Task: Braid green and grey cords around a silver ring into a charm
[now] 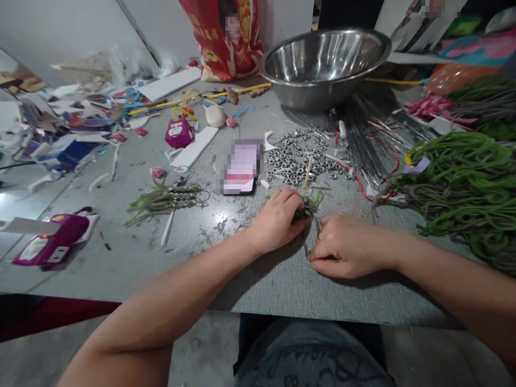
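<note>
My left hand (276,219) is closed around a small bundle of green and grey cord (303,210), mostly hidden under the fingers. Close beside it, my right hand (349,244) is curled shut, thumb and forefinger pinching a grey cord strand (314,232) that runs between the hands. Just beyond the hands lie many small metal rings (298,153), with a thin wooden stick (308,171) among them. A phone (242,167) rests left of the rings. Farther left is a bundle of green and grey cords with metal rings (167,200).
A steel basin (326,64) stands at the back beside a red bag (226,37). Green and grey cords (463,188) are heaped at right. Purple devices (60,239) and paper scraps (60,126) occupy the left. The table's front edge (209,310) runs below my forearms.
</note>
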The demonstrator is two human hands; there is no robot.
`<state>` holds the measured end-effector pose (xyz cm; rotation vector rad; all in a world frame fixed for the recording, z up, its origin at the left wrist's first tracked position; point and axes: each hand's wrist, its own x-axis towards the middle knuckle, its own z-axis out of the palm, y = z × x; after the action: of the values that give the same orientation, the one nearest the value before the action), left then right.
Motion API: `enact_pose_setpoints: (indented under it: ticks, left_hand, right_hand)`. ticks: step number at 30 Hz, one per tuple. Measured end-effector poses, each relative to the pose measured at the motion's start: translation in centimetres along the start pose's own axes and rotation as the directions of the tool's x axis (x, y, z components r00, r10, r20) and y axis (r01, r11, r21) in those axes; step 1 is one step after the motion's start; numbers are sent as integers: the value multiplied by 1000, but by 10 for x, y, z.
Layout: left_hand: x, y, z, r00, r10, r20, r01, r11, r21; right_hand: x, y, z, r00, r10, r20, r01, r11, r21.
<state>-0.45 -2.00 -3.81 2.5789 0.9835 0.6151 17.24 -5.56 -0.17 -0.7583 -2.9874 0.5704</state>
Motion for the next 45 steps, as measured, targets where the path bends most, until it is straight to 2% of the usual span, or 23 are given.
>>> enact_pose_setpoints:
  ticks: [4,8,12,16,21,27,34,38,41,45]
  left_hand:
    - [-1,0,1,1000,-2,4,2,1000,15]
    - [-2,0,5,1000,12,-22,-11,997,73]
    - [-3,3,11,999,29,-27,-24,985,169]
    - [-5,9,13,1000,-10,-24,14,982,189]
    - [-10,13,13,999,-49,-23,53,978,201]
    - [-12,15,17,990,-140,33,129,967,218]
    - [-13,22,12,977,-203,57,179,941,288]
    - [-13,26,9,969,-237,72,197,913,357]
    - [-13,28,9,958,-272,94,208,879,430]
    - [-11,32,6,933,-340,120,227,813,535]
  right_hand:
    - [0,4,1,999,-26,-27,28,997,74]
    - [2,17,0,975,44,-218,-20,993,112]
    - [4,27,-2,874,181,-451,-178,983,50]
    - [2,26,5,788,277,-551,-339,941,-12]
    - [-4,26,25,769,355,-532,-442,896,-42]
    - [-5,28,40,786,430,-444,-543,823,-164]
    - [-7,25,40,771,506,-386,-617,743,-258]
    - [-7,25,41,754,507,-419,-642,704,-304]
    - [-7,25,41,736,515,-440,-668,661,-342]
    - [-6,21,37,697,607,-381,-717,586,-378]
